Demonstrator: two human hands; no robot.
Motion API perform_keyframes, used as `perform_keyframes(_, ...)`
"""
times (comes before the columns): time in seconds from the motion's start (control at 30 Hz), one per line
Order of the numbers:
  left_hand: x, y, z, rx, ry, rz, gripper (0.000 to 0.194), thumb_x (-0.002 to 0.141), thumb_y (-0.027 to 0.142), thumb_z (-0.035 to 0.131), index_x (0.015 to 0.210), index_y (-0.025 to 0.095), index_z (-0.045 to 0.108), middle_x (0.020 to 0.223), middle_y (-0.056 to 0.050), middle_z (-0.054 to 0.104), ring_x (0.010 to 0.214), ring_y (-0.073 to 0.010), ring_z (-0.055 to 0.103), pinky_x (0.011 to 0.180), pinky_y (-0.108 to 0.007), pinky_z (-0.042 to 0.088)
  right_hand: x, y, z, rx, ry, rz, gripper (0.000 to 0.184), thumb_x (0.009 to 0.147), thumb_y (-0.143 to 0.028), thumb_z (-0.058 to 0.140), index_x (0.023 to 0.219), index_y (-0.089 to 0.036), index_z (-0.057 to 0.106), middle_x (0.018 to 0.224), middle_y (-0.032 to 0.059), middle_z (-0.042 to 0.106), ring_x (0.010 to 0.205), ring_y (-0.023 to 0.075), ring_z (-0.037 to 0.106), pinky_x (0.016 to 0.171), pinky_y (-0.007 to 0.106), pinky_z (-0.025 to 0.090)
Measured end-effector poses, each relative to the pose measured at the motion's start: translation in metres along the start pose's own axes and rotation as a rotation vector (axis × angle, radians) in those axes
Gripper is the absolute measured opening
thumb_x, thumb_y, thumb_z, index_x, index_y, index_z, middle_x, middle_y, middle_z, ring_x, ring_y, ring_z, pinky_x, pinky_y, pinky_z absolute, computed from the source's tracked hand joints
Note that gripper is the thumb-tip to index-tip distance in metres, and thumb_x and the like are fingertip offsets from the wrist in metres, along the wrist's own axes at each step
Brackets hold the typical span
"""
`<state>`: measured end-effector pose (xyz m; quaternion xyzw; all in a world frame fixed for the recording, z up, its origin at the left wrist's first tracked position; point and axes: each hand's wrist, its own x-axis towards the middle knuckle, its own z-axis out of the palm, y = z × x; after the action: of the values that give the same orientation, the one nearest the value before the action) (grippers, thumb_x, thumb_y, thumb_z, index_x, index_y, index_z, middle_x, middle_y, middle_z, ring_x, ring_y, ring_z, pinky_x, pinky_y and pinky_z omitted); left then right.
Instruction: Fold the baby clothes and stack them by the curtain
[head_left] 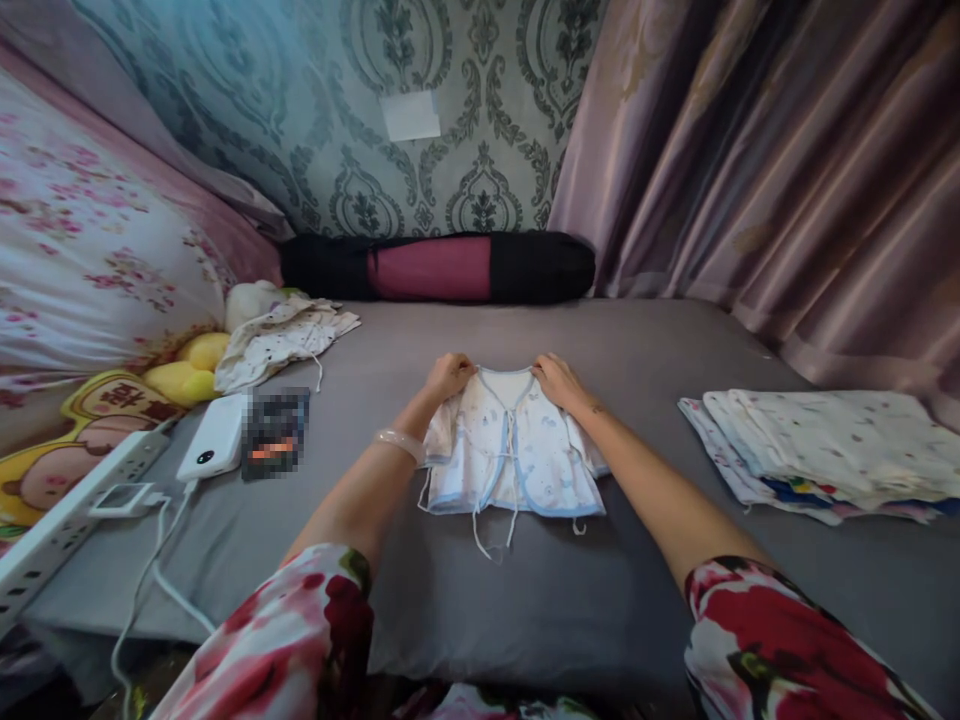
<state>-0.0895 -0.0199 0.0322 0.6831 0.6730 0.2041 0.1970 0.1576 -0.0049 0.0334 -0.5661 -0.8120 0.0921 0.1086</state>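
Around the little shirt (544,450) spread a smooth grey sheet (450,600), with patterned wallpaper (300,100) beyond and satiny mauve curtains (750,150) beyond and to its right. A long, rounded black-and-maroon bag (430,268) lay past the shirt, against the wall. Right of the shirt sat a stack of folded printed clothes (840,440). Well to its left, a yellow cartoon cushion (124,400) carried red characters, too blurred for you to read.

The shirt lay flat before you, front up: thin white cloth, faint print, blue edging, loose ties trailing towards you. Left of it and farther off was a crumpled, dotted garment (277,340); nearer you on that side were a white power strip (82,510) and a rounded white power bank (214,437), no brand readable.

Both your forearms reached forward, either side of the shirt. Your left hand (452,375) pinched its left shoulder by the neckline, fingers bent and together; your right hand (556,380) pinched the opposite shoulder, fingers curled downward.
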Motion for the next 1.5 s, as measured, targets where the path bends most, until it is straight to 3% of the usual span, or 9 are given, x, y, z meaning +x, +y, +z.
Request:
perform_keyframes(0.6, 0.079, -0.011, 0.008, -0.005, 0.071, -0.011, 0.024, 0.085, 0.031, 0.057, 0.095, 0.016, 0.073, 0.094, -0.009, 0.072, 0.089, -0.0199, 0.063, 0.081, -0.028, 0.046, 0.072, 0.024, 0.002, -0.081, -0.018, -0.055, 0.032, 0.1, -0.034, 0.032, 0.114, -0.018, 0.056, 0.121, 0.0136, 0.055, 0.105, 0.0259, 0.058, 0.084, 0.035, 0.04)
perform_keyframes(0.93, 0.1, -0.009, 0.008, 0.068, 0.065, 0.014, 0.025, 0.086, 0.032, 0.056, 0.095, 0.016, 0.072, 0.094, -0.008, 0.072, 0.09, -0.0203, 0.063, 0.083, -0.029, 0.046, 0.091, 0.034, 0.009, -0.091, 0.017, -0.053, 0.031, 0.099, -0.032, 0.036, 0.115, -0.018, 0.058, 0.12, 0.0123, 0.058, 0.107, 0.0235, 0.058, 0.087, 0.032, 0.041)
perform_keyframes(1.03, 0.095, -0.002, 0.008, 0.127, 0.05, -0.03, 0.027, 0.088, 0.031, 0.053, 0.1, 0.014, 0.071, 0.1, -0.012, 0.07, 0.096, -0.0226, 0.062, 0.085, -0.031, 0.045, 0.095, 0.038, 0.01, 0.028, 0.023, 0.013, 0.027, 0.097, -0.032, 0.043, 0.109, -0.017, 0.062, 0.117, 0.0118, 0.061, 0.104, 0.0212, 0.059, 0.085, 0.028, 0.041)
perform_keyframes(1.2, 0.069, 0.02, -0.001, 0.262, 0.156, -0.123, 0.036, 0.088, 0.036, 0.053, 0.119, 0.018, 0.06, 0.125, -0.015, 0.057, 0.12, -0.0299, 0.05, 0.096, -0.043, 0.04, 0.089, 0.058, -0.006, 0.403, 0.016, 0.252, 0.036, 0.096, -0.042, 0.045, 0.085, -0.014, 0.066, 0.09, 0.0094, 0.07, 0.085, 0.0178, 0.063, 0.071, 0.023, 0.043)
perform_keyframes(1.37, 0.027, 0.053, -0.001, 0.226, 0.07, -0.042, 0.037, 0.088, 0.038, 0.054, 0.121, 0.021, 0.058, 0.124, -0.012, 0.058, 0.121, -0.0303, 0.048, 0.097, -0.044, 0.038, 0.052, 0.074, -0.024, 0.903, -0.106, 0.54, 0.033, 0.099, -0.035, 0.04, 0.082, -0.015, 0.059, 0.075, 0.0055, 0.067, 0.06, 0.011, 0.059, 0.055, 0.019, 0.044)
perform_keyframes(1.5, -0.008, 0.081, 0.014, 0.157, -0.007, 0.063, 0.035, 0.088, 0.036, 0.054, 0.119, 0.02, 0.059, 0.119, -0.011, 0.062, 0.118, -0.0292, 0.05, 0.097, -0.043, 0.038, 0.018, 0.078, -0.031, 0.941, -0.146, 0.599, 0.031, 0.095, -0.042, 0.051, 0.08, -0.016, 0.058, 0.064, 0.0038, 0.064, 0.056, 0.0109, 0.059, 0.054, 0.02, 0.048)
